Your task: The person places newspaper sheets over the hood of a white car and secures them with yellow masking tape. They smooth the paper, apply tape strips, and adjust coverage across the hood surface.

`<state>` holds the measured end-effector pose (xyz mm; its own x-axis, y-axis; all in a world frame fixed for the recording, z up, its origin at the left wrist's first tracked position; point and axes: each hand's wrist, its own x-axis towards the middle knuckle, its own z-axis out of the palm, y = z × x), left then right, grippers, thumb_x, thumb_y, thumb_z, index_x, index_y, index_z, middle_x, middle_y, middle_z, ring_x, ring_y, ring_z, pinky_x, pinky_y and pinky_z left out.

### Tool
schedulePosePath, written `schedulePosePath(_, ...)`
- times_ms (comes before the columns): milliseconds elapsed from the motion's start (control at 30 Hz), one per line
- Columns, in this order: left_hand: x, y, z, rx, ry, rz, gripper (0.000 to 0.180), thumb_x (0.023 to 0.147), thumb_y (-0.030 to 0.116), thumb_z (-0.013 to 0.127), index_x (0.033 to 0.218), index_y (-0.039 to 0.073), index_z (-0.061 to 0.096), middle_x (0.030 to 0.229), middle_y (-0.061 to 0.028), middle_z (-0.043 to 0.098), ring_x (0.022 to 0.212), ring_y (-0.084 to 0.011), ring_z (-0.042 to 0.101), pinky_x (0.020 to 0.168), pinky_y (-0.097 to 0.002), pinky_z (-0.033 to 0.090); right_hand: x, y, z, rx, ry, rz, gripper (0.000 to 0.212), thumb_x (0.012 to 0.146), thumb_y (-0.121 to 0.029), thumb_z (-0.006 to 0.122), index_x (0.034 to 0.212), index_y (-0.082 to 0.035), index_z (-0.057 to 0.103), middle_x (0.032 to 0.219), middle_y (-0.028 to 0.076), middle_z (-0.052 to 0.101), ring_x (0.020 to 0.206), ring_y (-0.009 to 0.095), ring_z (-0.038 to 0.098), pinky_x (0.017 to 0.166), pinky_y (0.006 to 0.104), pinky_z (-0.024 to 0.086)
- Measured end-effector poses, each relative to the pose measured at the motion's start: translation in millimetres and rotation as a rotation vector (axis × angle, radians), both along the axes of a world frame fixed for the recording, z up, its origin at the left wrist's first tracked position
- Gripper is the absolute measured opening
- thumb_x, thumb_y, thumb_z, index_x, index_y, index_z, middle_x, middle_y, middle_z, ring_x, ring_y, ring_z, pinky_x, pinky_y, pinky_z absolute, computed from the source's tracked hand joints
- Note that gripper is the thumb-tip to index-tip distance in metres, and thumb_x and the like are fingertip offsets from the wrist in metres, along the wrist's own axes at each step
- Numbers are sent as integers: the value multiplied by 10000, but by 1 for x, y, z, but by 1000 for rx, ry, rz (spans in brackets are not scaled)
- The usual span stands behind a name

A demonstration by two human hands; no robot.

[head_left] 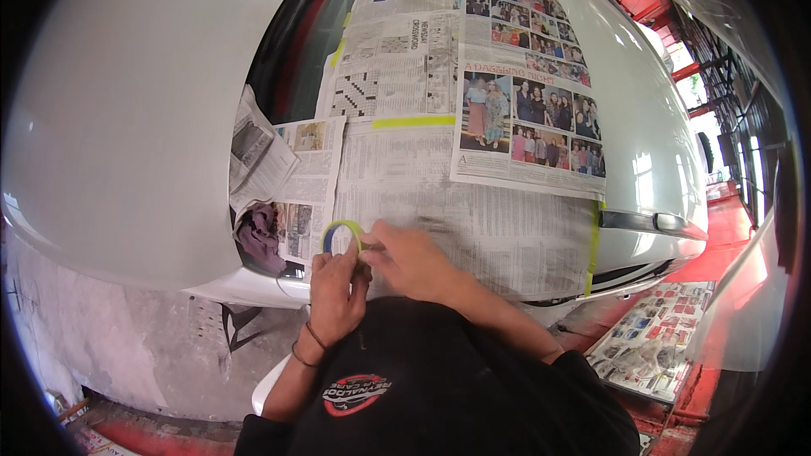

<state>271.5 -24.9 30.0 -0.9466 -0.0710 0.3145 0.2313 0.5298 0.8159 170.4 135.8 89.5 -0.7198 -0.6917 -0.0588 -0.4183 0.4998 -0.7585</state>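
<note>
Got a black shirt [473, 371] on. Got the left hand [338, 291] closed on a yellow-green tape roll [345, 225], right hand [414, 262] pinching in narrow at its right side, can't tell if on a loose end. Holding it around the newspaper's [397, 177] near left part, right of a purple rag [262, 236]. See white car body [642, 76] past that.
</note>
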Motion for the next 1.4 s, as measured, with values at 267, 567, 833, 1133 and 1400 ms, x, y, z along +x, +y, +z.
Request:
schedulePosePath(267,10,-14,18,30,-99,-76,383,929,49,655,1299,-47,660,771,-124,639,757,-323,597,818,-444,413,-2,4,-24,75,309,92,194,957,-184,681,1042,-55,564,757,174,686,697,431,684,635,535,533)
schedulePosePath(567,-17,-58,-40,316,-88,249,227,1013,111,626,1183,-28,683,747,-85,618,668,-201,535,684,-371,402,5,-5,4,20,177,65,167,959,-166,657,1033,-51,560,800,150,711,742,389,716,667,481,555)
schedulePosePath(833,-150,-23,-33,206,-103,430,410,1050,326,631,1308,13,564,795,-171,742,755,-396,714,705,-450,517,9,59,40,-210,-198,-1,204,1041,-163,589,1200,-36,592,964,161,745,922,374,744,837,438,562)
schedulePosePath(1133,-300,54,19,-341,-65,142,561,1011,586,554,1127,54,691,815,-185,740,874,-408,732,972,-620,404,26,95,40,-271,-352,28,289,1024,-196,613,1273,-51,619,1235,158,695,1126,351,676,970,431,529)
schedulePosePath(1400,-319,92,46,-152,-377,-5,607,949,585,599,860,23,810,974,-232,764,991,-405,703,999,-605,382,13,99,30,-370,-369,78,231,1008,-222,675,1139,-52,592,1245,163,697,1118,369,676,968,438,528)
